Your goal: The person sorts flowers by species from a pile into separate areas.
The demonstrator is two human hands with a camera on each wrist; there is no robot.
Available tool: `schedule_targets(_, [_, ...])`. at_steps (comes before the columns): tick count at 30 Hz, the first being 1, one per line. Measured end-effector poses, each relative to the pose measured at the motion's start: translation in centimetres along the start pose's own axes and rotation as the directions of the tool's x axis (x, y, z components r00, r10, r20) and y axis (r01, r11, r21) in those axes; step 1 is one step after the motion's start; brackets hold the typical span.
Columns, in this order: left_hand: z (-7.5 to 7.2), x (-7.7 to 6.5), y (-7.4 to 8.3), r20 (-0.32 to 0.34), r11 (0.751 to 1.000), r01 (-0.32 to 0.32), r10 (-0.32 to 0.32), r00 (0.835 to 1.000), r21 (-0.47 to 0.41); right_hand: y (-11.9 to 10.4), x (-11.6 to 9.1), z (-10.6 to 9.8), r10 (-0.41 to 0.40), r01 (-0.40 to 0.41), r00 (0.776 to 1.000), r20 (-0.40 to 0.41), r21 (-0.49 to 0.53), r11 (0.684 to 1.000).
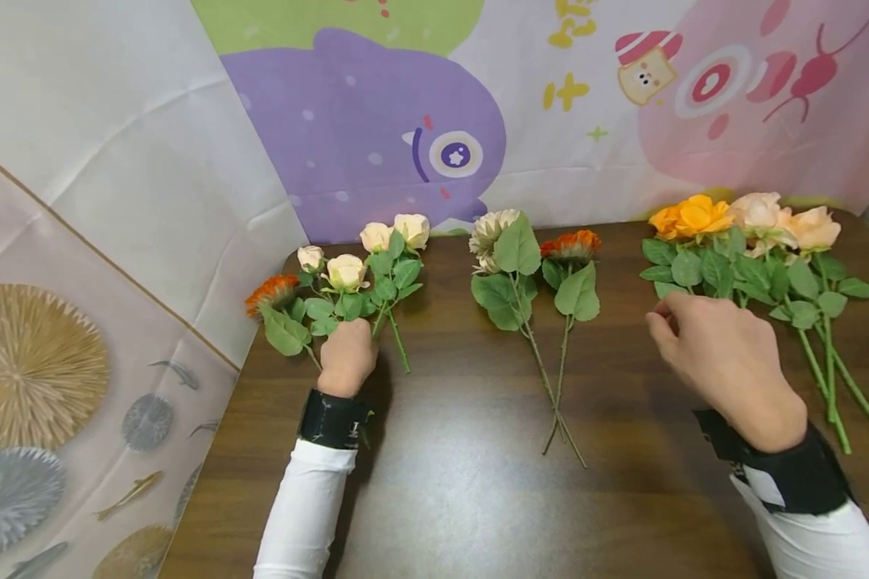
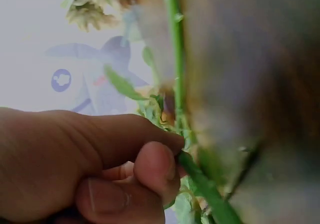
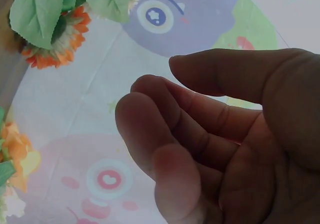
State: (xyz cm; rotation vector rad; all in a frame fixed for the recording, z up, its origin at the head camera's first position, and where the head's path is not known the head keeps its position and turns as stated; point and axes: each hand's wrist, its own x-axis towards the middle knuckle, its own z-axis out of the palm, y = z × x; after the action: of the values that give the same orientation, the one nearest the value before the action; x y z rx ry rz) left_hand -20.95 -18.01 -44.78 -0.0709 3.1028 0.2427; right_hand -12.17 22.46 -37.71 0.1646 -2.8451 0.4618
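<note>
My left hand is at the left group of flowers, below a cream rose. In the left wrist view, thumb and fingers pinch a green stem; which bloom it bears is hard to tell there. Close by lie an orange flower, a cream rosebud and another stem with cream roses. My right hand hovers over the table, left of the peach roses and in front of the yellow-orange roses. Its fingers are loosely curled with nothing in them, as the right wrist view shows.
Mid-table, a beige flower and an orange flower lie with crossed stems. They rest on a dark wooden table. Behind it hangs a cartoon-printed cloth; a patterned cloth hangs at the left.
</note>
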Motion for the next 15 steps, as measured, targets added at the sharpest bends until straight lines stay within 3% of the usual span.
schedule_targets(7, [-1.2, -0.6, 0.3, -0.105, 0.984, -0.096, 0.080, 0.991, -0.152, -0.2, 0.2, 0.0, -0.016, 0.016, 1.000, 0.000, 0.000, 1.000])
schedule_targets(12, [-2.3, -1.2, 1.1, -0.195, 0.956, -0.208, 0.168, 0.966, -0.205, -0.5, 0.0, 0.1, -0.025, 0.025, 0.999, 0.019, 0.026, 0.999])
schedule_targets(15, [-2.9, -1.6, 1.9, -0.248, 0.932, -0.286, 0.230, 0.941, -0.222, -0.9, -0.2, 0.1, -0.056, 0.055, 0.998, 0.018, 0.049, 0.997])
